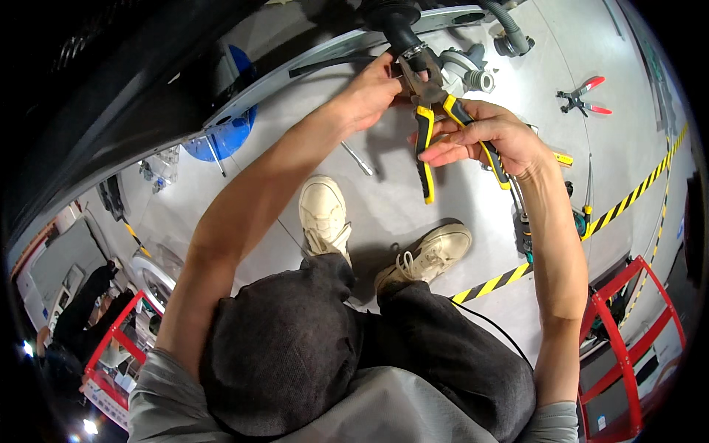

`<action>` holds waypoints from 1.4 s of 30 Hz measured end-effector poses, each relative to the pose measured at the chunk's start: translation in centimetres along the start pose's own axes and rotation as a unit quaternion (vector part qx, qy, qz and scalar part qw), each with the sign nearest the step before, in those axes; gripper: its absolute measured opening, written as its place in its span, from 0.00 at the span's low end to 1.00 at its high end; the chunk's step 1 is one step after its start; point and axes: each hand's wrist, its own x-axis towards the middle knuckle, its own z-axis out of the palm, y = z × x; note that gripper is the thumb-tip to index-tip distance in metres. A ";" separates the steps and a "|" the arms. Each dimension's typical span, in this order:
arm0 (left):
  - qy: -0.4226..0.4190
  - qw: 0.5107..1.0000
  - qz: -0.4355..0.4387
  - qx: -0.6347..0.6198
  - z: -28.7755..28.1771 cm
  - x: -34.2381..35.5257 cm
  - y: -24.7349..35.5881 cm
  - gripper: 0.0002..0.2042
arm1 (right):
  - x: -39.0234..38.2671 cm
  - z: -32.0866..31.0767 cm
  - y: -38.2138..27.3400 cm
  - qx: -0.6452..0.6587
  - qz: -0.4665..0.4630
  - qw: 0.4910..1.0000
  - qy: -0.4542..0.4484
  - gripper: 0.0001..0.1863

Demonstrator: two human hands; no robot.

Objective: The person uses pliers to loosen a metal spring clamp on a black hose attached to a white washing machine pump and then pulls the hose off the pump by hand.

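My right hand (496, 135) holds a pair of combination pliers (428, 93) with yellow and black handles. The handles are spread apart, and the jaws point up at a metal hose clamp (415, 51) on the end of a black rubber hose (399, 32). My left hand (371, 94) is closed just left of the jaws, close to the hose end. Its fingertips are partly hidden, so what they grip cannot be made out. Right behind the jaws sits a whitish plastic pump-like part (465, 71) with a ribbed round end.
Red-handled pliers (586, 97) lie on the floor at the right. A metal rod (358, 159) lies above my shoes. A grey corrugated hose (509, 26) hangs at the top. Left are a blue round object (225, 140) and a machine's panel edge (244, 103). Red frames (624, 351) stand lower right.
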 end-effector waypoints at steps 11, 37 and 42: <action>-0.024 1.000 0.011 0.001 -0.6 0.3 -0.2 0.22 | 0.5 0.5 -0.2 0.059 0.001 0.998 0.019 0.30; -0.076 0.997 -0.019 0.003 -1.8 0.3 0.5 0.17 | 2.8 0.8 2.2 0.113 -0.054 0.992 -0.026 0.22; -0.075 0.997 -0.022 -0.010 -1.8 -0.3 0.2 0.20 | 2.5 1.3 2.5 0.092 -0.035 0.995 0.004 0.19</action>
